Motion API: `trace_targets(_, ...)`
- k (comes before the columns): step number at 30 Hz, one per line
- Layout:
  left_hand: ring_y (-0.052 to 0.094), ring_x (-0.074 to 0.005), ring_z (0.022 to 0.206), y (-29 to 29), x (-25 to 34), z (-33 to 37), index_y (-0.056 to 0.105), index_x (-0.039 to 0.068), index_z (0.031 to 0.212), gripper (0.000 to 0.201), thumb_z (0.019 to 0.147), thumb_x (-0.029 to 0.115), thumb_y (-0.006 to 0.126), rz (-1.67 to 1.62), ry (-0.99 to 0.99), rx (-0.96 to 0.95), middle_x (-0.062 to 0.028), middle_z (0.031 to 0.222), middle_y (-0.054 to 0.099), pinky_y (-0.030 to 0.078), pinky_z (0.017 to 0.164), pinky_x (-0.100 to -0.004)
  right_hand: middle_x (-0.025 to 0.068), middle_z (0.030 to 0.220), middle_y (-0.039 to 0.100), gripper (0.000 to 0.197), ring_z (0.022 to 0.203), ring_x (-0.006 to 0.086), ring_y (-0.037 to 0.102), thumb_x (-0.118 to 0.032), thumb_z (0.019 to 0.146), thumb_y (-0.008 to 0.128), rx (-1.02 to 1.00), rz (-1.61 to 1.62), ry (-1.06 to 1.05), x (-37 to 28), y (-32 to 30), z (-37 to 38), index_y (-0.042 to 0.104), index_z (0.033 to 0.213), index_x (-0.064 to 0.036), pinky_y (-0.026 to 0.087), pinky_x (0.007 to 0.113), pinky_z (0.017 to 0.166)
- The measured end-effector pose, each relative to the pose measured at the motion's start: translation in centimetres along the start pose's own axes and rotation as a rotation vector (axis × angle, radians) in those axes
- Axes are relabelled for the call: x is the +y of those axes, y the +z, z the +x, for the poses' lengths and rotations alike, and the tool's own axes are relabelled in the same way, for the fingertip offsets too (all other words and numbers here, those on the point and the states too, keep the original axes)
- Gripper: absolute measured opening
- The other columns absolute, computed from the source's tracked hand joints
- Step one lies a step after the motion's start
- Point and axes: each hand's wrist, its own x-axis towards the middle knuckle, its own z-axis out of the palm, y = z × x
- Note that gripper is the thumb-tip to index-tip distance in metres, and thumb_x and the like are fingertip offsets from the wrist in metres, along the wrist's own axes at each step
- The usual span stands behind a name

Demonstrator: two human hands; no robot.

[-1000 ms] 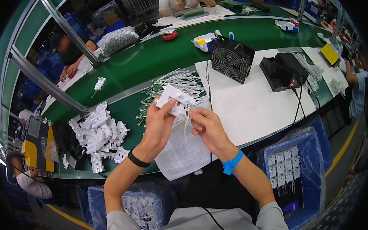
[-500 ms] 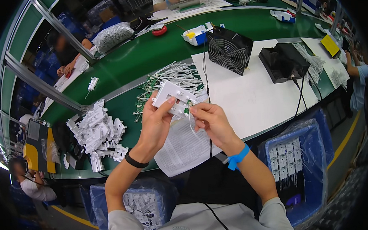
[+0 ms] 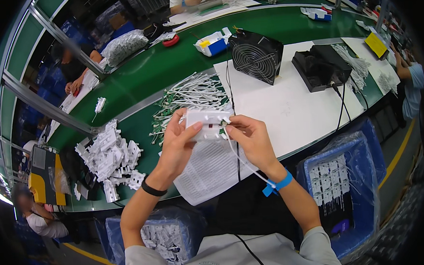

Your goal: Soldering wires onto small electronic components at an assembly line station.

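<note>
My left hand point(image 3: 177, 146) is closed around a white plastic housing point(image 3: 201, 117), thumb on its face, held above the bench. At the housing's right end my right hand point(image 3: 251, 136) pinches a small green circuit board point(image 3: 223, 128) with a white cable point(image 3: 237, 155). The cable hangs down toward my right wrist; how deep the board sits is hidden by my fingers. Behind my hands lies a heap of white cables with green boards point(image 3: 198, 90). A printed sheet point(image 3: 207, 173) is underneath, and a pile of white housings point(image 3: 108, 154) is to the left.
A black fan point(image 3: 257, 57) and a black fixture box point(image 3: 321, 68) stand on white sheeting point(image 3: 280, 114). Blue bins point(image 3: 371, 196) with parts are below the bench edge. Beyond the green conveyor point(image 3: 137, 79), co-workers sit; metal posts point(image 3: 52, 102) rise at left.
The housing has been turned from tilted to nearly level and lowered slightly. The cable's free length has swung out toward my right wrist. My right hand still pinches at the housing's end.
</note>
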Motion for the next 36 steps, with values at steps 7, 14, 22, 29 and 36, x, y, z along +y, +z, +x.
trace_targets(7, 0.066, -0.0138, 0.102, -0.3, 1.0, 1.2, 0.058, -0.002, 0.133, 0.045, 0.092, 0.008, 0.074, 0.515, -0.172, -0.381, -0.0094, 0.117, 0.069, 0.052, 0.090, -0.0270, 0.0130, 0.098, 0.072, 0.022, 0.088, 0.0163, 0.068, -0.009, 0.095, 0.064, -0.162, -0.455, -0.070, -4.1, -2.4, -1.1, 0.070, 0.109, 0.0067, 0.056, 0.032, 0.078)
trace_targets(14, 0.063, -0.0078, 0.095, 2.9, -1.3, 1.6, 0.064, -0.001, 0.124, 0.031, 0.094, 0.008, 0.065, 0.707, 0.029, -0.353, -0.0053, 0.105, 0.072, 0.050, 0.084, -0.0244, 0.0136, 0.098, 0.072, 0.023, 0.089, 0.0159, 0.068, -0.012, 0.096, 0.064, -0.084, -0.383, 0.079, -3.6, -3.5, -1.3, 0.070, 0.111, 0.0057, 0.056, 0.031, 0.074)
trace_targets(22, 0.058, -0.0055, 0.080, 3.9, -4.1, 3.3, 0.066, 0.000, 0.113, 0.023, 0.091, 0.005, 0.065, 0.683, 0.167, -0.176, -0.0026, 0.087, 0.066, 0.045, 0.069, -0.0230, 0.0078, 0.090, 0.071, 0.030, 0.082, 0.0106, 0.064, -0.014, 0.097, 0.066, 0.040, -0.541, -0.029, -4.3, -6.6, -1.5, 0.069, 0.121, 0.0039, 0.054, 0.026, 0.071)
trace_targets(29, 0.059, -0.0070, 0.082, 7.1, -6.1, 6.5, 0.065, -0.001, 0.114, 0.020, 0.095, 0.006, 0.063, 0.469, 0.219, 0.016, -0.0033, 0.094, 0.067, 0.047, 0.072, -0.0236, 0.0171, 0.086, 0.070, 0.032, 0.072, 0.0250, 0.067, -0.008, 0.093, 0.065, 0.130, -0.631, -0.144, -4.0, -5.5, -2.5, 0.066, 0.121, 0.0077, 0.054, 0.038, 0.067)
trace_targets(36, 0.059, -0.0075, 0.080, 10.2, -9.6, 9.0, 0.063, -0.002, 0.120, 0.026, 0.096, 0.008, 0.064, 0.266, -0.027, -0.012, -0.0028, 0.093, 0.067, 0.046, 0.069, -0.0226, 0.0213, 0.071, 0.063, 0.028, 0.065, 0.0348, 0.064, -0.005, 0.095, 0.060, 0.234, -0.969, -0.255, -1.6, -5.0, -2.3, 0.066, 0.121, 0.0059, 0.049, 0.042, 0.062)
